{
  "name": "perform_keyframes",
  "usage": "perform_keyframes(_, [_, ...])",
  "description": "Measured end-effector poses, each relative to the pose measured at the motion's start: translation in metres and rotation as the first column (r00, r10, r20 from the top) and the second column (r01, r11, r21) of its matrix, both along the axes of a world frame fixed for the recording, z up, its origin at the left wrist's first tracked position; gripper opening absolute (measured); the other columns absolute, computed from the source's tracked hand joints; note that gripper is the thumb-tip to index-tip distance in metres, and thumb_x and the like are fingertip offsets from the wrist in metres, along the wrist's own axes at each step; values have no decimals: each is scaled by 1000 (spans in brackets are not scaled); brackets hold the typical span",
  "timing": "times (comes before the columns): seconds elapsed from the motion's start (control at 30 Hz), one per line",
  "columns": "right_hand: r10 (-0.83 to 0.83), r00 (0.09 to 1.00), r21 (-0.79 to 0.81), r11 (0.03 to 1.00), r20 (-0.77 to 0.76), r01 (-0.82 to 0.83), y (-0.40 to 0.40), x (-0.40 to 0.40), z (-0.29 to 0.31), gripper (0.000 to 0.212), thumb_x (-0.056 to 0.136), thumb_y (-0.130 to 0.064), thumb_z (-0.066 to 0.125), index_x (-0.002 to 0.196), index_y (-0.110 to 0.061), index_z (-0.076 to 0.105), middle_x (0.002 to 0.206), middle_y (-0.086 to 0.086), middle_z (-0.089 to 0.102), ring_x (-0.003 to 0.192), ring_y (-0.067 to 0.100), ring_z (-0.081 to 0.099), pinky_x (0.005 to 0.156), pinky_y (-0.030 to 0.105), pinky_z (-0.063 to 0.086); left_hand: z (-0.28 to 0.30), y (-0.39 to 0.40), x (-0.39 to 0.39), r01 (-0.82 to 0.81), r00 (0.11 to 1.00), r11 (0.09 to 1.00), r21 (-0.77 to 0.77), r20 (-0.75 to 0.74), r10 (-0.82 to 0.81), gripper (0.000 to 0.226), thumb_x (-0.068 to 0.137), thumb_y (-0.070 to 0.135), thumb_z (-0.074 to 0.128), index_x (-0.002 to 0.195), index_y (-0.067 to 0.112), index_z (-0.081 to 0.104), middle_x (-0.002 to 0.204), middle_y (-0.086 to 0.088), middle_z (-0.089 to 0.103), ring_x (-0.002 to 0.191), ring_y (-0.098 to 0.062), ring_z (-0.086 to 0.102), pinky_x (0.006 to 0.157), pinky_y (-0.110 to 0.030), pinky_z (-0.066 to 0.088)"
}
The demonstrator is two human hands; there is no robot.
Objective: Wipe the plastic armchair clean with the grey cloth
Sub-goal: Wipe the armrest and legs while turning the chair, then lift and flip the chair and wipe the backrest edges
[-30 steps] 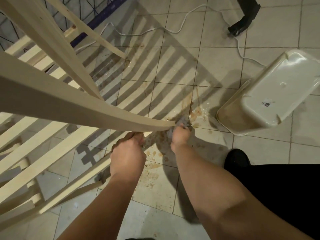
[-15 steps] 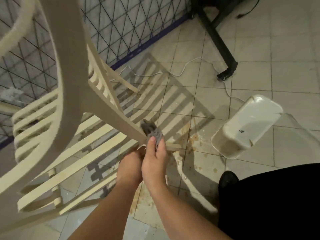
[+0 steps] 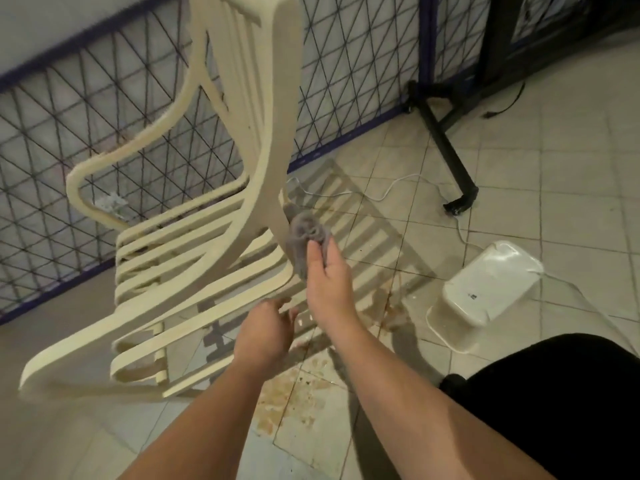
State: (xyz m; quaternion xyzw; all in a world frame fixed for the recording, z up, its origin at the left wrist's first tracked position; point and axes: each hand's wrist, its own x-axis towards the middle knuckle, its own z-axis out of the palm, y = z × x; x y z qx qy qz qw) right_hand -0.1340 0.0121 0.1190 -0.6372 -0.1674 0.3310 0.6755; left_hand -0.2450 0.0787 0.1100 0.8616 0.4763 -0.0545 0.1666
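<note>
Armchair wipe mid-way, cloth on rear leg.
Plastic armchair tipped on tiled floor; right hand fingers pinch grey cloth against it, left hand grips seat edge. Grime visible on backrest; slats likely remain. Upturned tub beside chair.

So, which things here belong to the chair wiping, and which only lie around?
For the job:
plastic armchair
grey cloth
right hand holding the cloth
left hand at the chair's edge

Lying about:
white tub on its side
white cable
black stand
</note>
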Motion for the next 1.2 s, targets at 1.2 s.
perform_keyframes(1.2, [184, 981, 219, 962, -65, -165, -17, 10, 176, 22, 105, -26, 42, 107, -37, 61, 125, -6, 65, 121, 15, 56, 104, 47, 46, 134, 7, -62, -103, 977, 913, 394, 213, 18, 36, 89, 1, 50, 112, 28, 54, 94, 3, 55, 81, -24, 55, 63, -35, 46])
